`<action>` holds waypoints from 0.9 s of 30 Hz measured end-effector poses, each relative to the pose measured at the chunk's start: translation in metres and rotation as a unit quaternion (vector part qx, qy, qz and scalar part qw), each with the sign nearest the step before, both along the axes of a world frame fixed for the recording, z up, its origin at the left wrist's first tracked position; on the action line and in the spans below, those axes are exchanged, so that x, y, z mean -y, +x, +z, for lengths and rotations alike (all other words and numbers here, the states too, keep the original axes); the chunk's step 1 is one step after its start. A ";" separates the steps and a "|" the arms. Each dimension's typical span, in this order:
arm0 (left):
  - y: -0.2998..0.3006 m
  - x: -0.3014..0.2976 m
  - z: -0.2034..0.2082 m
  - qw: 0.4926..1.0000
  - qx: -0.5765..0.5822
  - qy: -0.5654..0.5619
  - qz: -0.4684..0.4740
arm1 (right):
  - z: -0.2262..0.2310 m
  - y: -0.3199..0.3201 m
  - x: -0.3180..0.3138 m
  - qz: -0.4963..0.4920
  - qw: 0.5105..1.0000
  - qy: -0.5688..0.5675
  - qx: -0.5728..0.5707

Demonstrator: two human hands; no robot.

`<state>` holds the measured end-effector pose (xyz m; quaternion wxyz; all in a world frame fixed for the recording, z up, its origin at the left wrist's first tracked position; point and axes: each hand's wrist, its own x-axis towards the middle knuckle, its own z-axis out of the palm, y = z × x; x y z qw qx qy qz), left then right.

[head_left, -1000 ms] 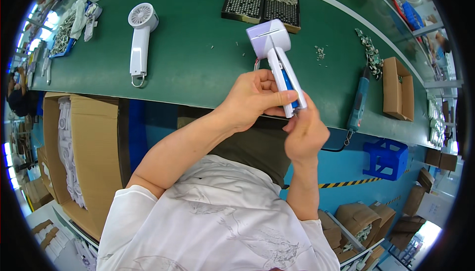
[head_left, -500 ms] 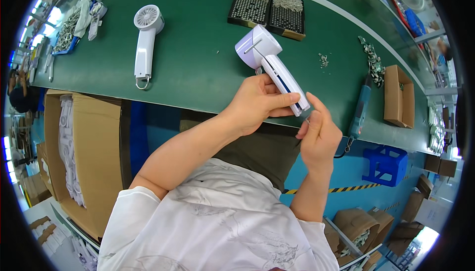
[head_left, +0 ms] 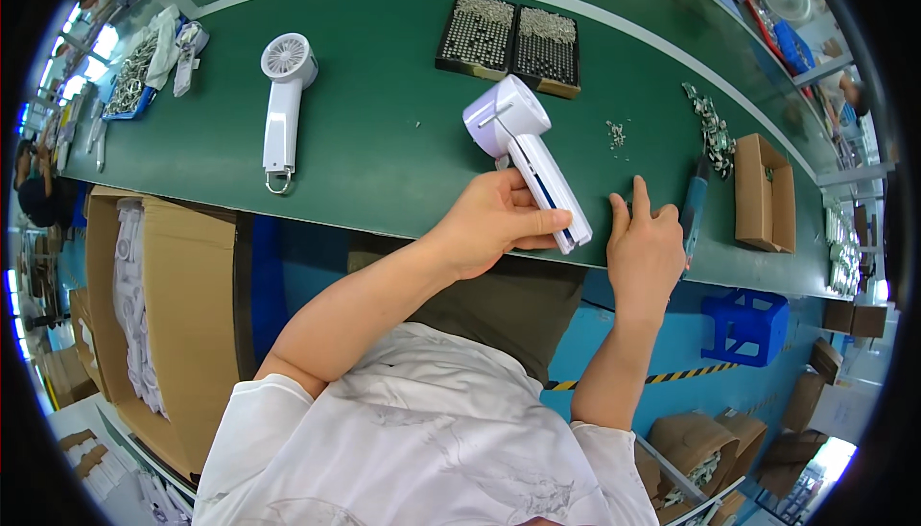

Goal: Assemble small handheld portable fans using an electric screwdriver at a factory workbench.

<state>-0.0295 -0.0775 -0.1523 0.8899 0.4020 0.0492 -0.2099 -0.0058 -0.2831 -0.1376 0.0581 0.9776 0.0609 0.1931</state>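
My left hand (head_left: 487,226) is closed around the handle of a white and lilac handheld fan (head_left: 545,180), over the table's near edge. Its round head tilts up and away, and a slot with a dark blue strip runs down the handle. Right of the handle, my right hand (head_left: 645,252) is apart from the fan, thumb and index finger stretched forward; nothing shows in it. A teal electric screwdriver (head_left: 696,202) lies just beside its outer fingers; whether they touch I cannot tell. Small loose metal pieces (head_left: 616,132) lie farther up the table.
A second white fan (head_left: 284,123) rests at left on the green table (head_left: 374,132). Two black trays (head_left: 472,67) of small metal parts stand at the back. At right are silvery parts (head_left: 710,128) and an open cardboard box (head_left: 765,195); a blue stool (head_left: 746,324) stands below.
My right hand has left the lower end of the fan's handle and moved right, its fingers opening out beside the screwdriver. My left hand still holds the fan. The whole view has shifted slightly.
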 end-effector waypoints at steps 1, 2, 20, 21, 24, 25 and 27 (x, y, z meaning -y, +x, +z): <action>0.000 0.000 0.000 1.000 0.005 -0.004 -0.004 | 0.003 0.000 -0.002 -0.016 1.000 -0.004 -0.022; -0.001 0.000 -0.001 1.000 0.009 -0.002 -0.001 | 0.006 -0.001 -0.003 -0.012 1.000 -0.003 -0.018; -0.004 -0.003 -0.003 0.995 0.077 0.018 -0.067 | 0.048 -0.009 -0.061 0.152 0.895 0.381 -0.178; -0.004 -0.004 -0.002 0.993 0.093 0.020 -0.069 | 0.048 -0.009 -0.061 0.153 0.895 0.380 -0.177; -0.004 -0.003 -0.006 0.995 0.083 0.011 -0.061 | 0.045 -0.007 -0.063 0.142 0.888 0.399 -0.182; -0.005 -0.003 -0.005 0.995 0.083 0.010 -0.060 | 0.045 -0.006 -0.062 0.149 0.889 0.397 -0.175; -0.005 -0.004 -0.002 0.995 0.080 0.016 -0.061 | 0.042 -0.004 -0.061 0.156 0.890 0.394 -0.169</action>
